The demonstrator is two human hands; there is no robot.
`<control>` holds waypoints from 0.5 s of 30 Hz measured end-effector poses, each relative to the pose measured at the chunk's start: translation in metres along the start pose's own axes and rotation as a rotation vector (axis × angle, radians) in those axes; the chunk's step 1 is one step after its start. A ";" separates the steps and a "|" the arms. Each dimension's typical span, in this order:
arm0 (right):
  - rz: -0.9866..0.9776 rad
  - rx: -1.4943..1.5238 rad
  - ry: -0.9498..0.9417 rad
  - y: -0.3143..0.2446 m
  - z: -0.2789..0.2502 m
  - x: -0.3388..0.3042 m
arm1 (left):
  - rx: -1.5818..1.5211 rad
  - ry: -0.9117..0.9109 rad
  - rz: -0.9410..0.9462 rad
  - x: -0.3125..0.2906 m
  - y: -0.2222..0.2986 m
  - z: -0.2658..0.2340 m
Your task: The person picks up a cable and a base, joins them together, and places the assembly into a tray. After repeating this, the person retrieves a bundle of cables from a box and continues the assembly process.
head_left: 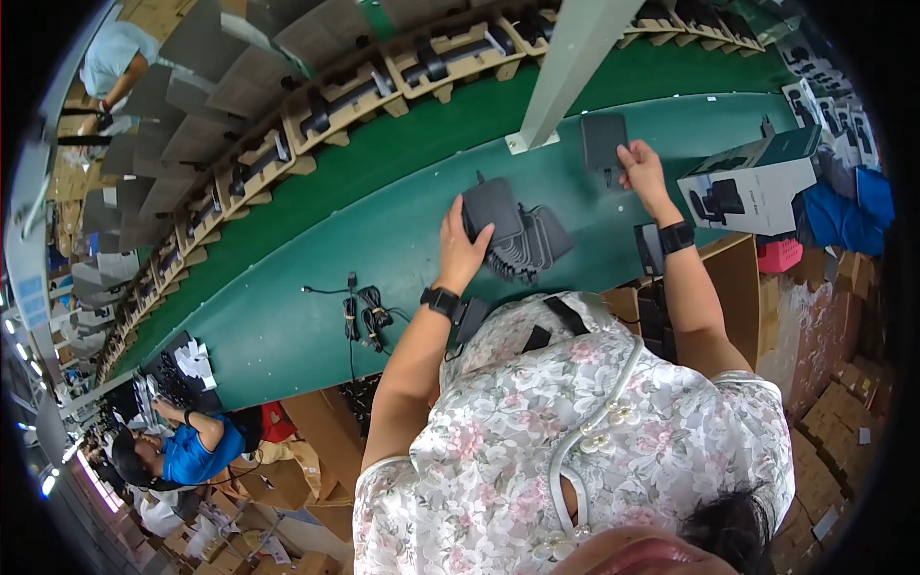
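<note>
My right hand (644, 172) pinches the near edge of a flat, dark grey square box (604, 142) with a short cable at its lower end. It is over the far side of the green workbench, right of a metal post. My left hand (462, 247) has its thumb and fingers around the edges of another dark square box (493, 208). That one lies at the left end of a row of similar boxes (544, 235), which lean on each other with their grey cables bunched at the near side.
Black cable bundles (369, 314) lie on the workbench (259, 331) to the left. A printed carton (743, 187) stands at the right. Beyond the metal post (565, 81), cardboard trays (345, 101) line a curved green conveyor. Another person (196, 446) works at the far left.
</note>
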State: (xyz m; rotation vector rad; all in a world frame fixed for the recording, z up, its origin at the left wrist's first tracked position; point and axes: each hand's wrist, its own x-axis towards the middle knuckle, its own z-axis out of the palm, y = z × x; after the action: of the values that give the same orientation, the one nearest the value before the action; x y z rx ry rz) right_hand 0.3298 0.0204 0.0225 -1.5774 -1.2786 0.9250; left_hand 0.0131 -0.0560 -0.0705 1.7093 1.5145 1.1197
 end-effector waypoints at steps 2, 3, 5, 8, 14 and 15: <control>-0.049 0.036 0.081 -0.011 -0.015 0.014 | 0.006 0.018 0.005 -0.006 0.007 -0.003; -0.109 0.058 0.083 -0.020 -0.022 0.025 | 0.011 0.043 -0.006 -0.008 0.012 -0.002; -0.172 0.089 0.098 -0.037 -0.029 0.044 | 0.019 0.062 -0.003 -0.013 0.020 -0.004; -0.240 0.155 0.189 -0.064 -0.033 0.078 | 0.240 0.150 0.076 -0.018 0.035 -0.012; -0.322 -0.121 0.302 -0.099 -0.040 0.150 | 0.354 0.179 0.060 -0.036 0.023 -0.027; -0.418 -0.158 0.347 -0.103 -0.046 0.162 | 0.384 0.184 0.043 -0.040 0.021 -0.029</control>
State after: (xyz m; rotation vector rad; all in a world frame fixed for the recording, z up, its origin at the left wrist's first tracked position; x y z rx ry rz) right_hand 0.3699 0.1797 0.1311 -1.4317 -1.3775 0.2811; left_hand -0.0022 -0.1019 -0.0466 1.9390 1.9142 1.0835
